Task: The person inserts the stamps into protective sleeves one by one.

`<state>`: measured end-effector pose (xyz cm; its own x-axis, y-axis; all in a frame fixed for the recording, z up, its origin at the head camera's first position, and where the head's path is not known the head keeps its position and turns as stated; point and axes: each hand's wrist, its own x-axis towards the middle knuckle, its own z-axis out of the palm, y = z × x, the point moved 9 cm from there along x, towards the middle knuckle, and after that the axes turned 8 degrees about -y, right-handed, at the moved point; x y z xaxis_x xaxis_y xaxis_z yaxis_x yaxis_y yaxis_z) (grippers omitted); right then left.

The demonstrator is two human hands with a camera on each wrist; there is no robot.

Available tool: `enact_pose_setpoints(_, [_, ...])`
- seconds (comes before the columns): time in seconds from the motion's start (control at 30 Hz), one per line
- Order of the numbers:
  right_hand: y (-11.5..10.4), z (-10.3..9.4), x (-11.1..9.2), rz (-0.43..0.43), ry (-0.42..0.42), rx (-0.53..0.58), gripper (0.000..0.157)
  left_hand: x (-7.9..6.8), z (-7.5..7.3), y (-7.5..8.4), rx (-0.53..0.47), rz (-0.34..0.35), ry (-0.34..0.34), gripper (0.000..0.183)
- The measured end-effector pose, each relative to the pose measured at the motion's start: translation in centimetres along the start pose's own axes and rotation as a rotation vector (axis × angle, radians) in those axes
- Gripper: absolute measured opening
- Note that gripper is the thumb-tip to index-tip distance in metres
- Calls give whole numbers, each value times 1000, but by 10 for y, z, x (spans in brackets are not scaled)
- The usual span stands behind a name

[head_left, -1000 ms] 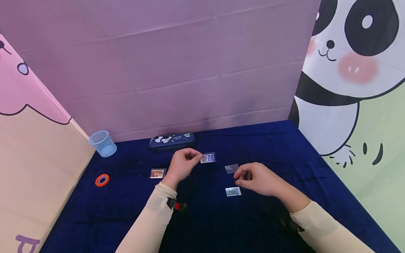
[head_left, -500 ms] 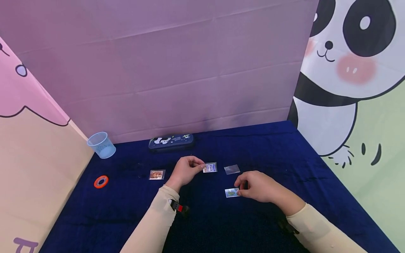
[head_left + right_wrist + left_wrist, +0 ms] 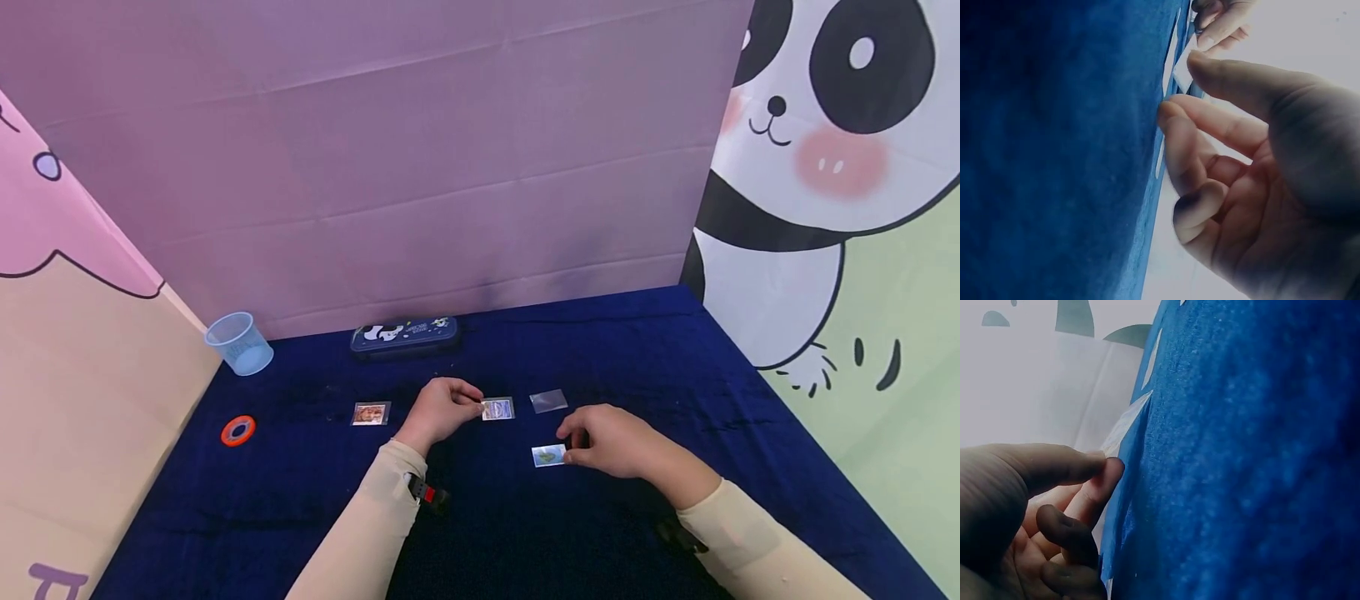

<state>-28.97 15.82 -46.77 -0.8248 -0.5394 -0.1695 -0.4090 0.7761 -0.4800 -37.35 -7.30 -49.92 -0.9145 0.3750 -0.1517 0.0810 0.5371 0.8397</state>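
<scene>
In the head view my left hand [image 3: 444, 414] pinches the left edge of a small bluish picture card [image 3: 497, 408] in a clear sleeve. The left wrist view shows thumb and index finger together on that sleeved card [image 3: 1125, 425], which slants close over the cloth. My right hand [image 3: 618, 442] is beside a small card with a green and blue picture [image 3: 548, 455], its fingertips right at the card's right edge. In the right wrist view the right thumb and index finger stand apart, with nothing between them. An empty clear sleeve [image 3: 548, 401] lies behind this card.
Left of my left hand lies a sleeved reddish picture card [image 3: 371, 413]. Farther left are an orange roll of tape [image 3: 237, 431] and a light blue cup [image 3: 240, 343]. A dark blue pencil case [image 3: 405, 337] stands at the back of the cloth-covered table [image 3: 660, 342].
My left hand has drawn the sleeved bluish card toward me. My right hand has moved from beside the empty sleeve down to the edge of the green and blue card.
</scene>
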Motion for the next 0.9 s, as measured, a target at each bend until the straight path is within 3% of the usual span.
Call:
enact_pose_setpoints(0.27, [-1,3,1,4,21,-102,24,0,1,-3,39,-21,30,16])
enact_pose_setpoints(0.5, [-2,4,1,-27,27,-93,20,-1,0,-3,59,-18,41,21])
enact_pose_setpoints(0.73, [8,-8,-3,-83,48,137,17,-2,4,9,110,33,37,23])
enact_pose_setpoints(0.9, [36,-24,-7,-41,129,331,11,-3,11,22,154,61,26,22])
